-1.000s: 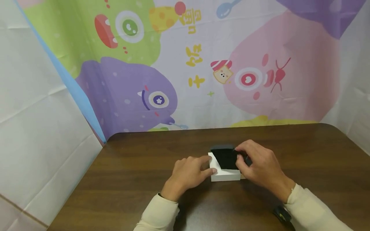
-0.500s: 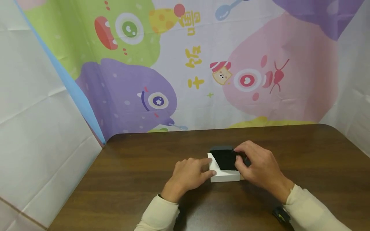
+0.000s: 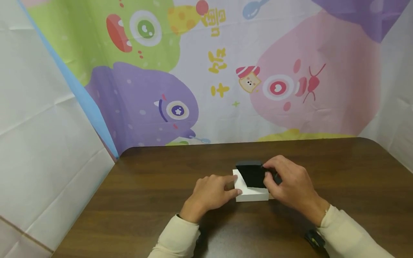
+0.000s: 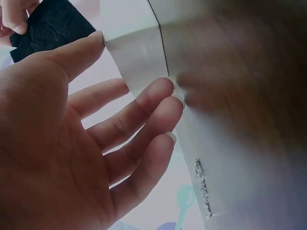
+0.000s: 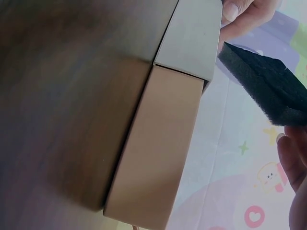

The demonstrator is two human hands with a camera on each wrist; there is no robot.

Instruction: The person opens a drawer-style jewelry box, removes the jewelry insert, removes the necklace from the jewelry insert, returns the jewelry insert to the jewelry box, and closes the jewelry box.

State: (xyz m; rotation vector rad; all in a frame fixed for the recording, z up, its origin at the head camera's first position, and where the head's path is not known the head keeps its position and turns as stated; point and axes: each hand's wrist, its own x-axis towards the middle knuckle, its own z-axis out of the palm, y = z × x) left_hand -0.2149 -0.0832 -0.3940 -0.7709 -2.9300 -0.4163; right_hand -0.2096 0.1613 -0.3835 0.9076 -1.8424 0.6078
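A white box [image 3: 253,197] lies on the table, with a brown inner drawer [image 5: 156,143] sticking out at its right end. My left hand [image 3: 209,193] touches the box's left end with thumb and index finger. In the left wrist view its other fingers [image 4: 148,124] are loosely bent beside the box's side. Above the box, a black foam pad [image 3: 253,175] is held tilted. My right hand [image 3: 292,184] pinches its right edge between thumb and fingers. The pad's foam edge shows in the right wrist view. The inside of the drawer is hidden from every view.
The brown wooden table [image 3: 145,197] stretches to both sides of the box. Behind it hangs a cloth [image 3: 226,118] printed with cartoon monsters. A pale panel [image 3: 48,125] stands along the left side. A dark wrist device [image 3: 314,239] sits by the right sleeve.
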